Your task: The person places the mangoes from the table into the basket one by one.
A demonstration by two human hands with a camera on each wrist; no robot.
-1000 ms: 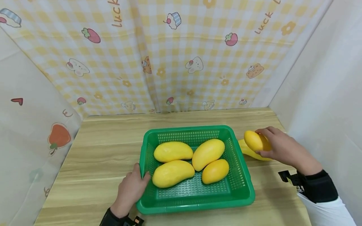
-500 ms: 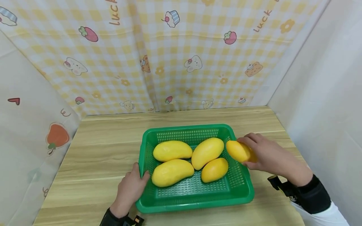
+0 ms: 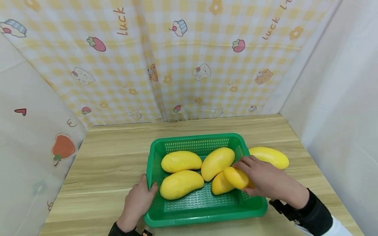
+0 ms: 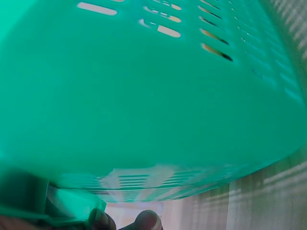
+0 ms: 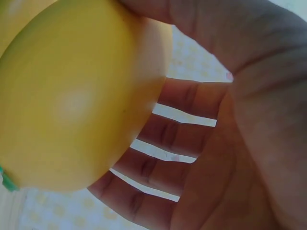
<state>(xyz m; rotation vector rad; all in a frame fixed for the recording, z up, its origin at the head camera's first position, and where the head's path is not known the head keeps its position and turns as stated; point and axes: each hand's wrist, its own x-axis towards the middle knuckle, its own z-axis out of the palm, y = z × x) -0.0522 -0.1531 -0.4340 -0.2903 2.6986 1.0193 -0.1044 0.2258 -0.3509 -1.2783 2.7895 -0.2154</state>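
Note:
My right hand grips a small orange-yellow mango over the right part of the green plastic basket. In the right wrist view, fingers and thumb curl round the smooth mango. It overlaps another small mango lying in the basket. Three larger yellow mangoes lie there too: one at the back left, one in front of it and one in the middle. My left hand holds the basket's left rim, thumb inside; the left wrist view shows the basket's slotted outer wall.
A long yellow mango lies on the wooden table just right of the basket. White cloth walls stand at both sides, and a yellow checked curtain hangs behind.
My right hand has carried the small mango leftward and toward me, from beside the basket to over its inside, uncovering the long mango on the table. The left hand stays on the rim.

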